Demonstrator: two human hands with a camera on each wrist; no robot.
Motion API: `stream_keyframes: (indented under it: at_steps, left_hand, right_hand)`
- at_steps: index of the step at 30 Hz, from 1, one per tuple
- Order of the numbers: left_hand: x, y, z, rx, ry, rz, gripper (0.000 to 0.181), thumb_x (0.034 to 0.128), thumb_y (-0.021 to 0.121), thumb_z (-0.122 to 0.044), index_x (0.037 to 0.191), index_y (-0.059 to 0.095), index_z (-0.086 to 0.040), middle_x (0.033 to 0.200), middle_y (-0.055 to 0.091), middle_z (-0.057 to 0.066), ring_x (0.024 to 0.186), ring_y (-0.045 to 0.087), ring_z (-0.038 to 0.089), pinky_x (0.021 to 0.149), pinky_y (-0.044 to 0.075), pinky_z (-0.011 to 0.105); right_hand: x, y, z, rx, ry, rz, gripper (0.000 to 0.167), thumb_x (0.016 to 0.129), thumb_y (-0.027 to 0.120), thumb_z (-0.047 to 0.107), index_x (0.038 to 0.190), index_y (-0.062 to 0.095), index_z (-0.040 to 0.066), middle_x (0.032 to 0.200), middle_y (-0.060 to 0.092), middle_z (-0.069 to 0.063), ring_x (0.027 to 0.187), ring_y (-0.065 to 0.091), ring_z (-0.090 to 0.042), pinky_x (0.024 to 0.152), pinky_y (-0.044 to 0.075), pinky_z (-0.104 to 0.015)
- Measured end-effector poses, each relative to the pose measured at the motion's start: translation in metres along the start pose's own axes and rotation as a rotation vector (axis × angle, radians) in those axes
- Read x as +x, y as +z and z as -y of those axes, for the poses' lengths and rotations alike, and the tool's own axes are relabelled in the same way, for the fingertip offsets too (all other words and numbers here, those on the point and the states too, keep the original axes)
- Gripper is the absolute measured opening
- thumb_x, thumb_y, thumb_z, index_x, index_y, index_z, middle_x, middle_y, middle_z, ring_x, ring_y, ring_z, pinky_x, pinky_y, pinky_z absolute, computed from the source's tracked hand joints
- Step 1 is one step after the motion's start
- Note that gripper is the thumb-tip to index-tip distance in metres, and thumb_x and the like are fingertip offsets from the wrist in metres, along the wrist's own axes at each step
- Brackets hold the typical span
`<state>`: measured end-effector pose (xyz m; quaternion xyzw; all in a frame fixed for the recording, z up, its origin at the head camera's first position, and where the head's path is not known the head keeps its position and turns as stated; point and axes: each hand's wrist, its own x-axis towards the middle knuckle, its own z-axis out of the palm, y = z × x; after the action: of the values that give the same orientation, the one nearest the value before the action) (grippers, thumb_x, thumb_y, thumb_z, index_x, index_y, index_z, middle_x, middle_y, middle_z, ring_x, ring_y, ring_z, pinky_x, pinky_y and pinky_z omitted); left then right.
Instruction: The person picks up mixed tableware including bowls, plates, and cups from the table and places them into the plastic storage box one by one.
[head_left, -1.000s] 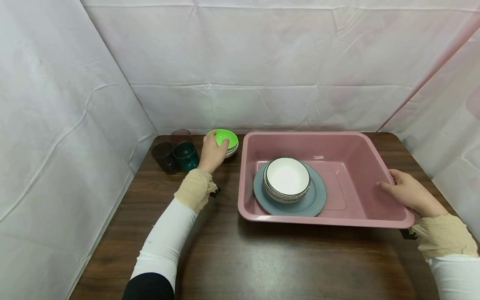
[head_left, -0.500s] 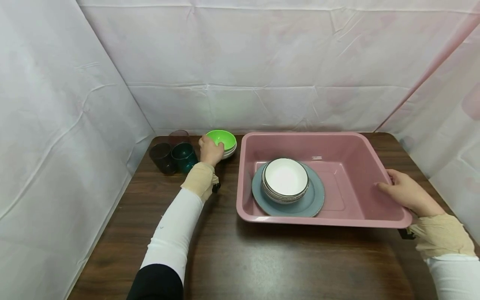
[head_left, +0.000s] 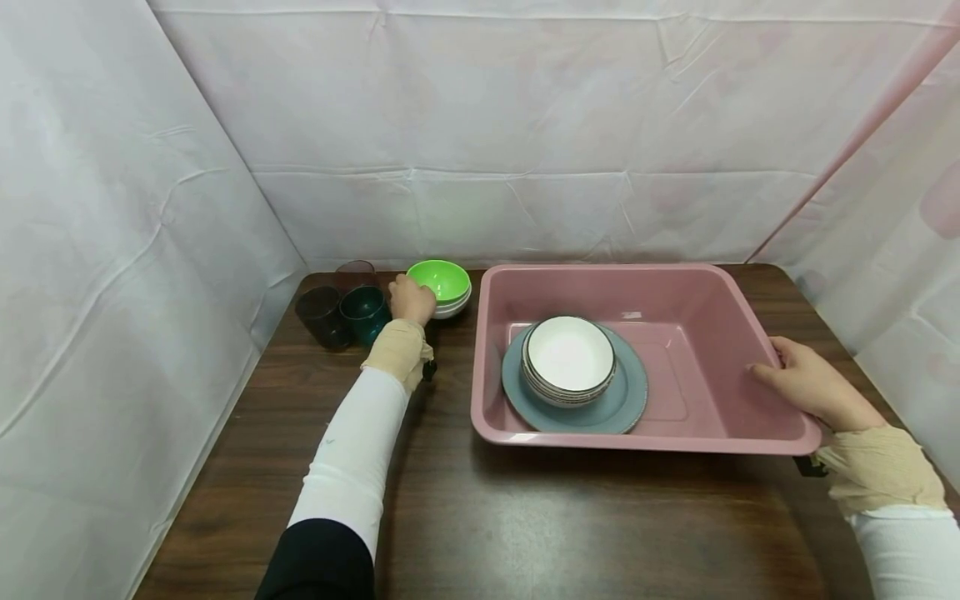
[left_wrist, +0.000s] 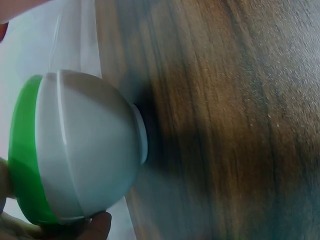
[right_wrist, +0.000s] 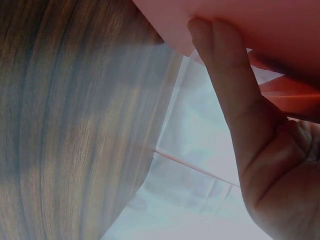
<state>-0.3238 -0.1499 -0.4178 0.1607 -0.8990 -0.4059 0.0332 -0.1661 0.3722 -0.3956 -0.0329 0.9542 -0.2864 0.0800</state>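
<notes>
A bright green bowl (head_left: 442,279) sits on top of white bowls (head_left: 453,309) near the table's back edge. At the left side of this stack, my left hand (head_left: 411,300) pinches the rims; in the left wrist view, fingers (left_wrist: 100,226) touch the lower side of the white bowls (left_wrist: 95,140), beside the green bowl (left_wrist: 25,150). My right hand (head_left: 821,383) grips the right rim of a pink tub (head_left: 630,442), thumb inside; the other fingers are mostly hidden. Inside the tub, a stack of white bowls (head_left: 572,353) stands on a blue-grey plate (head_left: 632,392).
Left of my left hand stand a dark glass (head_left: 322,315), a teal glass (head_left: 365,312) and a pinkish clear glass (head_left: 356,273), close together. White cloth (head_left: 465,108) rises behind and on both sides of the wooden table (head_left: 525,517).
My left hand has drawn back from over the green bowl to the left side of the stack. My right hand keeps its hold on the tub.
</notes>
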Motion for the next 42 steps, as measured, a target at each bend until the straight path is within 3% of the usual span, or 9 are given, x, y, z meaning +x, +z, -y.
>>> stream_keyframes:
  at_steps: [6,17,33,42]
  left_hand:
    - [0.003,-0.001,0.002,0.016,-0.006,0.004,0.049,0.0975,0.035,-0.010,0.142,0.034,0.009,0.137,0.040,0.030,0.119,0.050,0.042,0.104,0.044,0.047]
    - [0.006,-0.003,0.002,0.073,0.014,0.007,0.048,0.0936,0.044,-0.005,0.140,0.040,0.007,0.135,0.044,0.029,0.116,0.052,0.041,0.100,0.047,0.046]
    - [0.007,-0.009,-0.003,0.224,0.071,-0.026,0.042,0.0924,0.044,-0.006,0.132,0.052,0.007,0.130,0.053,0.028,0.123,0.046,0.045,0.107,0.039,0.048]
    - [0.004,-0.012,-0.009,0.167,0.077,-0.040,0.042,0.0955,0.041,-0.008,0.134,0.049,0.008,0.130,0.050,0.029,0.123,0.048,0.045,0.106,0.041,0.049]
  right_hand:
    - [0.001,0.001,0.001,-0.002,0.001,-0.001,0.050,0.096,0.053,0.020,0.127,0.043,-0.018,0.097,0.065,-0.024,0.070,0.059,-0.007,0.061,0.049,-0.024]
    - [0.003,0.001,0.000,0.004,-0.003,-0.005,0.048,0.096,0.054,0.019,0.125,0.044,-0.017,0.098,0.065,-0.024,0.071,0.058,-0.006,0.061,0.048,-0.024]
    - [0.003,0.000,0.001,0.012,-0.003,-0.011,0.046,0.096,0.053,0.019,0.124,0.045,-0.017,0.099,0.064,-0.025,0.071,0.057,-0.006,0.061,0.049,-0.024]
    - [0.003,0.001,0.002,0.009,0.009,-0.003,0.048,0.096,0.053,0.019,0.126,0.044,-0.017,0.098,0.064,-0.025,0.071,0.058,-0.006,0.061,0.048,-0.024]
